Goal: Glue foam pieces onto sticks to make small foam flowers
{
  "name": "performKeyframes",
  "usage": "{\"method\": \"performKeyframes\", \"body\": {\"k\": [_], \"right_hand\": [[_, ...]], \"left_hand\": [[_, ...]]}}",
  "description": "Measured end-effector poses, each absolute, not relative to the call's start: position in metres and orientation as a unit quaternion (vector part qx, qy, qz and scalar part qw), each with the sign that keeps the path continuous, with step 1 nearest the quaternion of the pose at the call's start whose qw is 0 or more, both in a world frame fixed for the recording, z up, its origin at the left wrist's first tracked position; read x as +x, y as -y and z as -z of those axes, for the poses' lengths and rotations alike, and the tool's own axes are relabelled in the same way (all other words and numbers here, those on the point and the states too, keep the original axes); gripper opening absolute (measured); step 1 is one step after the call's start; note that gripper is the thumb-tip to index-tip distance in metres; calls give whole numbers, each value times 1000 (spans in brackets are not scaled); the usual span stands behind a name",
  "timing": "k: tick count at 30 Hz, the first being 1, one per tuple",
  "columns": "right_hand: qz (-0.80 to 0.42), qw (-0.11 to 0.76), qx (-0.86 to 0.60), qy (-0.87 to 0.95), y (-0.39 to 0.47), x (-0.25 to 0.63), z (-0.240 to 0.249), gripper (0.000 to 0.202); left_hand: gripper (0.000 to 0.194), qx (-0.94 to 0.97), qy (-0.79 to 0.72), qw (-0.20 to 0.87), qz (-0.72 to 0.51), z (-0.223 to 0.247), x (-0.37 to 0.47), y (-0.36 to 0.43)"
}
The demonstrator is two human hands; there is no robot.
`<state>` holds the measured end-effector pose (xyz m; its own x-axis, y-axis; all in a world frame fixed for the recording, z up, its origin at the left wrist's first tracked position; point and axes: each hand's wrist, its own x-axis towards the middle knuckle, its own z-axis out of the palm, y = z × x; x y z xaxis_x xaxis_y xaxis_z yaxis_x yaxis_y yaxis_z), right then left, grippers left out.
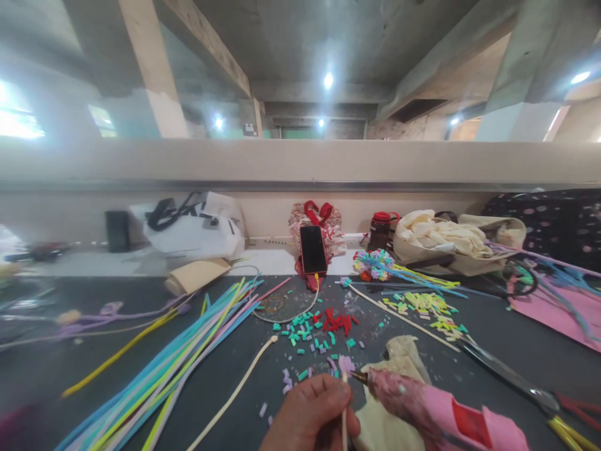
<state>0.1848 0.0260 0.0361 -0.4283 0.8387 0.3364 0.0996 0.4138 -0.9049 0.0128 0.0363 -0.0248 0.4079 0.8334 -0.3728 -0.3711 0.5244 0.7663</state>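
Note:
Low in the middle, my left hand [312, 410] pinches a pale stem [344, 418] that stands upright. A small lilac flower-like head [346, 365] tops the stem. The metal nozzle of a pink glue gun [441, 410] comes in from the right and is at or very near the base of that head. The gun's rear runs to the bottom edge, and my right hand does not show. A cream cloth [387, 401] lies beneath the gun. Around the head are small cut pieces in teal [323, 343], lilac and red [339, 321].
Long pipe cleaners [188, 369] fan across the left. Scissors [511, 376] lie at the right, near yellow-green pieces [425, 304]. Behind are a phone [313, 249] on a cable, a bead-like bouquet [374, 264], a bottle [379, 232], a white bag [197, 228] and a cloth-filled bag [474, 266].

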Motion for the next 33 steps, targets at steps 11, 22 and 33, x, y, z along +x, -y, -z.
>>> {"method": "performKeyframes", "body": {"k": [11,22,33], "right_hand": [[-447,415,-360,705,-56,176,25,25],[-468,453,-354,672,-51,191,1,4],[-528,437,-320,654,-45,187,-15,5]], "left_hand": [[40,311,-385,781,-380,30,14,-38],[41,302,-398,777,-384,29,14,-38],[39,304,-395,776,-387,28,15,-37]]}}
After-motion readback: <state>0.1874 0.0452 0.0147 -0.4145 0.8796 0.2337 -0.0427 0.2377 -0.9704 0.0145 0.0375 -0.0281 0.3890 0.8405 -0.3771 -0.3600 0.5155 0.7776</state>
